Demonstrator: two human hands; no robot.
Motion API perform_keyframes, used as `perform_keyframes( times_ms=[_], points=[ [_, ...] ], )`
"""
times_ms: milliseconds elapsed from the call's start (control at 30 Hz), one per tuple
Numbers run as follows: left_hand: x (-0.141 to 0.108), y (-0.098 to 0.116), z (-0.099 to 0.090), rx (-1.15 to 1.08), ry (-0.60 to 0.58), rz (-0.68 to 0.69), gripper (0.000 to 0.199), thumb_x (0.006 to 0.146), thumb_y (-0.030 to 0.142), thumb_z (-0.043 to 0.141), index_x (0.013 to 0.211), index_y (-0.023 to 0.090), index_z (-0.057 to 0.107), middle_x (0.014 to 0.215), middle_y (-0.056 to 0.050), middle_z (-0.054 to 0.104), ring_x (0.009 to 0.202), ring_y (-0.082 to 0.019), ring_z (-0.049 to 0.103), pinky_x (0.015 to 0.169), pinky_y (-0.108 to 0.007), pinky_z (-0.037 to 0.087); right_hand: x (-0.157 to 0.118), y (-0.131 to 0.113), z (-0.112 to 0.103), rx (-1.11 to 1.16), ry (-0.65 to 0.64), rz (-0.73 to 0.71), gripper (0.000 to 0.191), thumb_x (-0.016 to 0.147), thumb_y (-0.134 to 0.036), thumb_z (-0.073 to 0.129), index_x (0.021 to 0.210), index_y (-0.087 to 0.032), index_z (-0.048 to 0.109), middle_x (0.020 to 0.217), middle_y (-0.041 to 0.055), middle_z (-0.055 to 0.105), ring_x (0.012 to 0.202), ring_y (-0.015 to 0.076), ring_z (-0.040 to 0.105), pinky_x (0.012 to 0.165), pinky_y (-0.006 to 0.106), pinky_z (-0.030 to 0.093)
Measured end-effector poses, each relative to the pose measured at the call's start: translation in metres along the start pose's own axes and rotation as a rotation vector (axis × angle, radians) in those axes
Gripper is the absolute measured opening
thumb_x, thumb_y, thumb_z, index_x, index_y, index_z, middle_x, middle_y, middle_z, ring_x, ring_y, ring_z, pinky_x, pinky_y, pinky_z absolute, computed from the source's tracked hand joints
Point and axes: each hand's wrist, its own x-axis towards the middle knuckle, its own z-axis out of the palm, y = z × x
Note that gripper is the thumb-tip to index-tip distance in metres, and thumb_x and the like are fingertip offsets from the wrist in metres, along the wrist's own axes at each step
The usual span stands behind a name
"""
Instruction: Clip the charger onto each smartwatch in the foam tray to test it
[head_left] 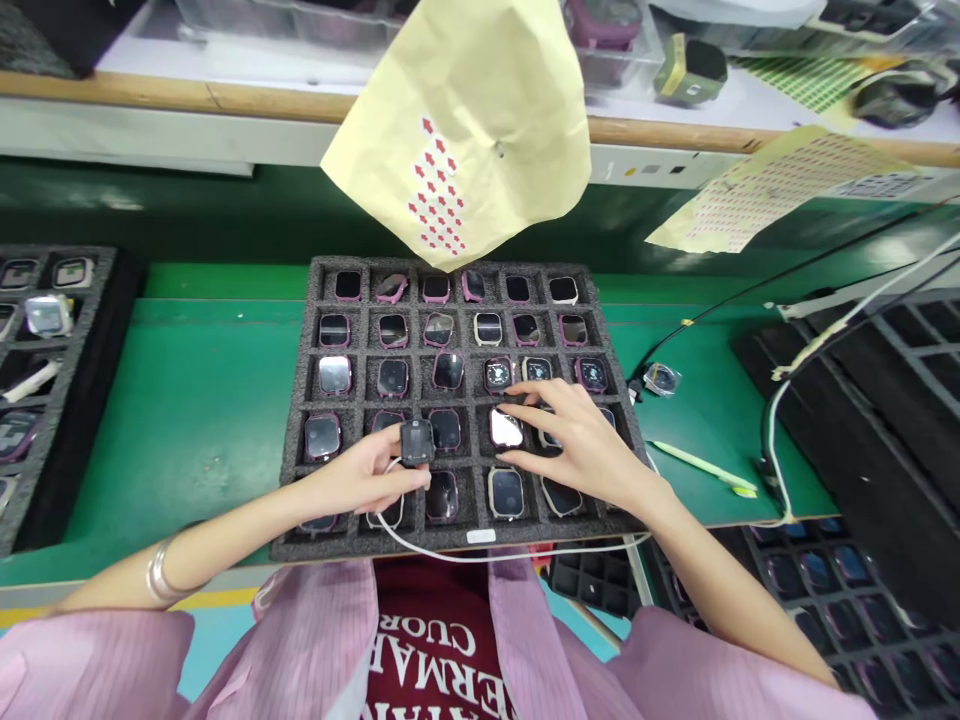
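Observation:
A grey foam tray (420, 545) of square compartments lies before me, holding rows of strapless smartwatches, mostly with pink or pale frames. My left hand (367, 475) is closed on a small black square block (417, 441) with a white cable (480, 557), which looks like a watch charger. It is held over the tray's lower left part. My right hand (577, 440) reaches in from the right, thumb and index finger at the edges of a smartwatch (506, 429) whose screen shines white. That smartwatch is still in its compartment. Above it, another smartwatch (497, 375) has a lit dial.
Another foam tray (82, 400) stands at left. A pale green pen (705, 467) and a small bagged round item (662, 379) lie right of the tray. Yellow sticker sheets (480, 130) hang from the shelf edge. Cables run down at right beside stacked dark trays (855, 470).

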Motion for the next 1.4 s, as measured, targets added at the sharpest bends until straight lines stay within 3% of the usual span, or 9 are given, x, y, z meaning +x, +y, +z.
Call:
perform_keyframes(
  times_ms=[100, 267, 333, 500, 633, 767, 1033, 1400],
  points=[
    [0.002, -0.008, 0.0, -0.006, -0.009, 0.065, 0.031, 0.084, 0.035, 0.062, 0.104, 0.017, 0.046, 0.096, -0.003, 0.057, 0.038, 0.001, 0.043, 0.031, -0.013, 0.027, 0.024, -0.019, 0.01, -0.034, -0.026, -0.074, 0.03, 0.085, -0.033, 0.066, 0.109, -0.016, 0.064, 0.114, 0.0133, 0.058, 0.1, 0.0292, 0.055, 0.081, 0.044, 0.042],
    [0.002, -0.012, -0.001, -0.032, -0.009, 0.115, 0.029, 0.085, 0.032, 0.061, 0.104, 0.017, 0.045, 0.102, -0.005, 0.056, 0.041, 0.001, 0.045, 0.034, -0.013, 0.034, 0.056, -0.032, 0.028, -0.086, -0.122, -0.112, 0.038, 0.072, -0.035, 0.078, 0.098, -0.011, 0.063, 0.108, 0.0151, 0.059, 0.096, 0.0312, 0.055, 0.079, 0.045, 0.045],
    [0.001, -0.012, -0.002, -0.049, -0.005, 0.127, 0.029, 0.084, 0.029, 0.062, 0.104, 0.017, 0.045, 0.103, -0.005, 0.055, 0.044, 0.0, 0.047, 0.034, -0.013, 0.034, 0.056, -0.03, 0.024, -0.011, -0.104, -0.094, 0.035, 0.072, -0.033, 0.078, 0.097, -0.013, 0.062, 0.111, 0.0144, 0.058, 0.1, 0.0313, 0.055, 0.082, 0.045, 0.046],
    [0.001, -0.013, -0.002, -0.074, -0.001, 0.121, 0.036, 0.078, 0.028, 0.069, 0.103, 0.017, 0.045, 0.097, -0.003, 0.057, 0.046, -0.001, 0.047, 0.036, -0.014, 0.036, 0.048, -0.035, 0.008, 0.294, 0.106, -0.069, 0.033, 0.077, -0.03, 0.072, 0.105, -0.019, 0.058, 0.117, 0.0113, 0.058, 0.107, 0.0278, 0.057, 0.091, 0.044, 0.046],
    [0.003, -0.016, -0.002, -0.067, 0.012, 0.131, 0.049, 0.075, 0.033, 0.072, 0.11, 0.017, 0.043, 0.061, 0.008, 0.051, 0.039, -0.004, 0.043, 0.036, -0.015, 0.035, 0.052, -0.052, 0.019, 0.263, 0.076, -0.145, 0.036, 0.08, -0.034, 0.069, 0.111, -0.019, 0.056, 0.112, 0.0112, 0.063, 0.102, 0.0278, 0.06, 0.087, 0.044, 0.046],
    [0.003, -0.016, 0.0, -0.036, 0.082, 0.157, 0.039, 0.083, 0.043, 0.061, 0.103, 0.015, 0.044, 0.043, 0.012, 0.044, 0.031, -0.005, 0.037, 0.032, -0.015, 0.026, 0.057, -0.061, 0.035, 0.192, 0.051, -0.206, 0.035, 0.086, -0.032, 0.063, 0.115, -0.015, 0.054, 0.106, 0.0126, 0.066, 0.096, 0.0273, 0.061, 0.08, 0.042, 0.045],
    [-0.003, -0.006, 0.003, -0.091, 0.154, 0.164, 0.036, 0.082, 0.042, 0.061, 0.097, 0.012, 0.049, 0.041, 0.012, 0.04, 0.026, -0.003, 0.03, 0.027, -0.013, 0.017, 0.05, -0.062, 0.047, 0.258, 0.16, -0.209, 0.039, 0.087, -0.029, 0.062, 0.122, -0.016, 0.051, 0.11, 0.0129, 0.063, 0.095, 0.0257, 0.059, 0.08, 0.042, 0.047],
    [-0.002, -0.004, 0.006, -0.086, 0.144, 0.124, 0.038, 0.083, 0.043, 0.061, 0.099, 0.012, 0.046, 0.042, 0.013, 0.04, 0.027, -0.002, 0.029, 0.026, -0.013, 0.018, 0.049, -0.055, 0.054, 0.377, 0.141, -0.211, 0.042, 0.086, -0.031, 0.065, 0.122, -0.017, 0.05, 0.101, 0.0104, 0.065, 0.088, 0.0243, 0.059, 0.077, 0.042, 0.047]
  ],
)
